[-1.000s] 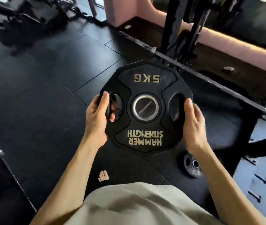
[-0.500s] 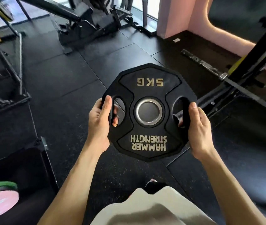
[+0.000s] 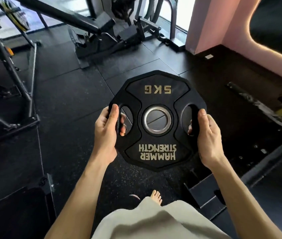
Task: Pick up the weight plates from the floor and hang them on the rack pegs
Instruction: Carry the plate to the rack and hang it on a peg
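Note:
A black 5 kg weight plate (image 3: 157, 145) with a steel centre ring and gold "Hammer Strength" lettering is held flat-faced toward me, above the floor. My left hand (image 3: 106, 133) grips its left handle slot, thumb on the face and fingers through the hole. My right hand (image 3: 207, 135) grips the right handle slot the same way. No rack pegs can be made out in this view.
Black rubber floor tiles (image 3: 71, 104) lie below. A machine frame (image 3: 16, 80) stands left, another machine (image 3: 98, 31) at the back. A barbell (image 3: 257, 107) lies right, by a pink wall (image 3: 205, 23). My bare foot (image 3: 156, 196) shows below the plate.
The view has swung left, away from the barbell rack and toward the machines. The plate stays gripped in both hands in the same pose. The small plate on the floor is out of sight.

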`<state>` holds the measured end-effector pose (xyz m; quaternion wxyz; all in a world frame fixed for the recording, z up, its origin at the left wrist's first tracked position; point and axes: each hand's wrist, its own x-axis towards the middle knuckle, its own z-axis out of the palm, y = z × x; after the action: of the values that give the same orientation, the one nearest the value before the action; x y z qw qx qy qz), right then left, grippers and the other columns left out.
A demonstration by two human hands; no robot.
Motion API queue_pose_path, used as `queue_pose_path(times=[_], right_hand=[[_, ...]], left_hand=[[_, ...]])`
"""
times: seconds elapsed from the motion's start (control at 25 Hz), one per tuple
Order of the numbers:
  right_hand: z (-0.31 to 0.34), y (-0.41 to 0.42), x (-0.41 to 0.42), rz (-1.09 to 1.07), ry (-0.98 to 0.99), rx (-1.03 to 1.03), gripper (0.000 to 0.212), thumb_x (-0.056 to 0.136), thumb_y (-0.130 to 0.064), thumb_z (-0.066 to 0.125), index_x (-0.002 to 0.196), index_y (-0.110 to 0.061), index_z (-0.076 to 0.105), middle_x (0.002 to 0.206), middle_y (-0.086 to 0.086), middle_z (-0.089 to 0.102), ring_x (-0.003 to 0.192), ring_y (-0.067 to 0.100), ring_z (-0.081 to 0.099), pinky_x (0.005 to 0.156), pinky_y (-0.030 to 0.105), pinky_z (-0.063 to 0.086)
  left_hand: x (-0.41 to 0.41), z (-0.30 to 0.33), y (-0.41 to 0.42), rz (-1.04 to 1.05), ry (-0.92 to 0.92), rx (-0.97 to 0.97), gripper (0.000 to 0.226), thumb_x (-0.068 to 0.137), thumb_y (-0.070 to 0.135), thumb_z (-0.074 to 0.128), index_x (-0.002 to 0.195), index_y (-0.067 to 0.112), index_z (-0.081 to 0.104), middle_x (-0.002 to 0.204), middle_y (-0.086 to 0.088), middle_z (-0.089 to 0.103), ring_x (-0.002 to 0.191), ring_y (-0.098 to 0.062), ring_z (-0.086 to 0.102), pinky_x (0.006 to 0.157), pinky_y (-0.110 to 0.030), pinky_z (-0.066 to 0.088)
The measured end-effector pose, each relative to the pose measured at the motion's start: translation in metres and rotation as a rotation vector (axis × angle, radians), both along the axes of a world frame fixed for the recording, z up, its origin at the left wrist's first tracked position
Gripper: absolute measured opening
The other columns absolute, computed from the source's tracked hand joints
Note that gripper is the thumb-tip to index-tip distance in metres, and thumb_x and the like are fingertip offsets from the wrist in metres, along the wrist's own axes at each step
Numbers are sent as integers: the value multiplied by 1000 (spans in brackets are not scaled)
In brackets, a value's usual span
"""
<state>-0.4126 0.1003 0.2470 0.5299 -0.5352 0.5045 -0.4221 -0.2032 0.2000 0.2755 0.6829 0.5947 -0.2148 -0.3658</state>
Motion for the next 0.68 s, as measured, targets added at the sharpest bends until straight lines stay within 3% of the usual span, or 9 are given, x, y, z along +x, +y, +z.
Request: queue_pose_path(times=[0.24, 0.48, 0.68], right_hand=[[3, -134, 100, -6, -6, -39, 47, 99, -52, 40, 74, -15, 54, 65, -2, 57, 61, 11, 51, 64, 35, 41], [-4, -274, 197, -115, -14, -19, 47, 89, -63, 44, 69, -23, 58, 70, 3, 59, 68, 21, 53, 71, 44, 43], [4, -381, 251, -273, -38, -23, 49, 90, -63, 45, 71, -19, 57, 67, -1, 58, 67, 16, 52, 70, 40, 43]], left_hand=[[100, 0, -138, -4, 60, -59, 21, 99, 33, 53, 91, 14, 59, 72, 1, 57, 58, -10, 51, 55, -22, 44], [213, -10, -305, -151, 28, -64, 20, 99, 35, 52, 93, 16, 57, 71, 3, 57, 52, -8, 47, 47, -19, 39], [275, 1, -451, -315, 6, -46, 24, 100, 35, 51, 98, 12, 54, 68, 3, 56, 50, -9, 45, 44, -19, 38]])
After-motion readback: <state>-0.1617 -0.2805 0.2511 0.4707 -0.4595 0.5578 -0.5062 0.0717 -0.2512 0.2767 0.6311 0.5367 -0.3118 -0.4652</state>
